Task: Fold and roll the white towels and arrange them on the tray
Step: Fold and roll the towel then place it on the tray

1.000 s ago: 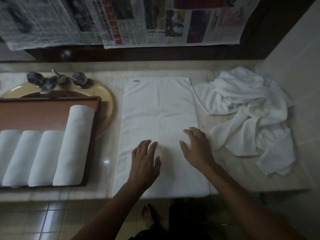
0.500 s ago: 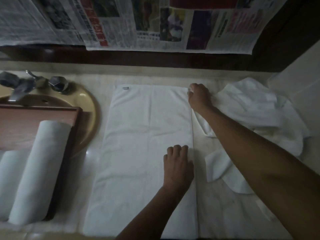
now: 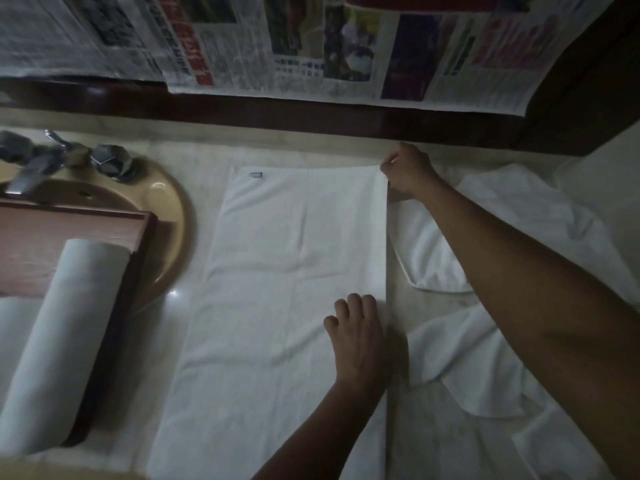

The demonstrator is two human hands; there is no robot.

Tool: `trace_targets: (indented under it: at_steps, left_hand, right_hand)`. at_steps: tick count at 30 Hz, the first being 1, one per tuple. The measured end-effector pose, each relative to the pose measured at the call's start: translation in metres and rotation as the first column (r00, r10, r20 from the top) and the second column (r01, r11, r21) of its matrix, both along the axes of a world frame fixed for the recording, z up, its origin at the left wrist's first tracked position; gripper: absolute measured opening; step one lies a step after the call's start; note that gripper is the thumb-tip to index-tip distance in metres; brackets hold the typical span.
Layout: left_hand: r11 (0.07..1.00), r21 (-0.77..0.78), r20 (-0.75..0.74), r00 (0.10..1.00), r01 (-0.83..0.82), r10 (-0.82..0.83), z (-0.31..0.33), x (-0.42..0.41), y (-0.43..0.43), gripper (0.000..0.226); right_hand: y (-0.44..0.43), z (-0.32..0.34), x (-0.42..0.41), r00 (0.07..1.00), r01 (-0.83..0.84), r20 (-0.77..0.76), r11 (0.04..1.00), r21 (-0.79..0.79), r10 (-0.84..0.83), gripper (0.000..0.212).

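Note:
A white towel point(image 3: 277, 289) lies flat and folded lengthwise on the marble counter, a small tag at its far left corner. My right hand point(image 3: 407, 171) pinches the towel's far right corner. My left hand point(image 3: 360, 337) rests flat on the towel's right edge, fingers straight. A wooden tray point(image 3: 114, 233) at the left holds a rolled white towel point(image 3: 59, 344); part of another roll point(image 3: 14, 327) shows beside it at the frame's edge. A loose heap of white towels point(image 3: 467, 341) lies to the right, partly hidden under my right arm.
A beige sink point(image 3: 162, 202) with a metal tap point(image 3: 45, 161) sits behind the tray, which rests over the basin. Newspapers point(image 3: 311, 46) hang above a dark wooden ledge at the back. Bare marble counter point(image 3: 433, 438) shows between the flat towel and the heap.
My right hand went from mid-towel to the far right corner and pinched it. My left hand slid to the towel's right edge. The camera moved closer and to the right.

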State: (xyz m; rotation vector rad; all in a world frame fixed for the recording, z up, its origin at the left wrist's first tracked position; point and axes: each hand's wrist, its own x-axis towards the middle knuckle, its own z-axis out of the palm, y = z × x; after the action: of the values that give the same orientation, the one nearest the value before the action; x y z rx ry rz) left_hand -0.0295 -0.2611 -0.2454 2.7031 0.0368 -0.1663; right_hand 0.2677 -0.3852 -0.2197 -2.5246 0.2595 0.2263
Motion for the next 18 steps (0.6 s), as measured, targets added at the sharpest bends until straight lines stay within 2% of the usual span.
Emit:
trace_targets:
  at_steps: [2,4,8,10,12,14,18]
  left_hand:
    - [1.0,-0.006,0.005,1.0,0.029,-0.029,0.002,0.002,0.0,0.018]
    - [0.996,-0.089,0.011,1.0,0.025,-0.024,0.004,0.004,0.004,0.011]
    - [0.926,-0.374,-0.043,0.999,-0.046,0.032,0.028,0.011,0.031,0.008]
    - [0.867,-0.484,-0.107,0.991,-0.118,0.075,0.048,0.015,0.05,0.014]
    - [0.827,-0.538,-0.172,0.982,-0.164,0.083,0.063,0.018,0.073,0.019]
    - [0.738,-0.636,-0.267,0.962,-0.226,0.065,0.074,0.019,0.102,0.021]
    - [0.396,-0.825,-0.441,0.898,-0.404,-0.003,0.088,0.02,0.149,0.018]
  right_hand:
    - [-0.002,0.0,-0.001,1.0,0.02,0.013,0.996,0.088,-0.021,0.012]
    - [-0.006,0.0,-0.002,0.999,0.038,-0.01,0.974,0.222,-0.037,0.008]
    - [-0.002,0.016,-0.007,0.993,0.1,-0.107,0.815,0.571,-0.046,0.017]
    - [0.008,0.03,-0.011,0.994,0.085,-0.104,0.758,0.646,-0.023,0.025]
    - [0.023,0.039,-0.011,0.998,0.026,-0.06,0.768,0.64,0.016,0.025]
    - [0.044,0.044,-0.008,0.998,-0.049,-0.003,0.787,0.615,0.064,0.018]
    - [0.091,0.047,-0.001,0.973,-0.227,0.145,0.87,0.437,0.18,0.013]
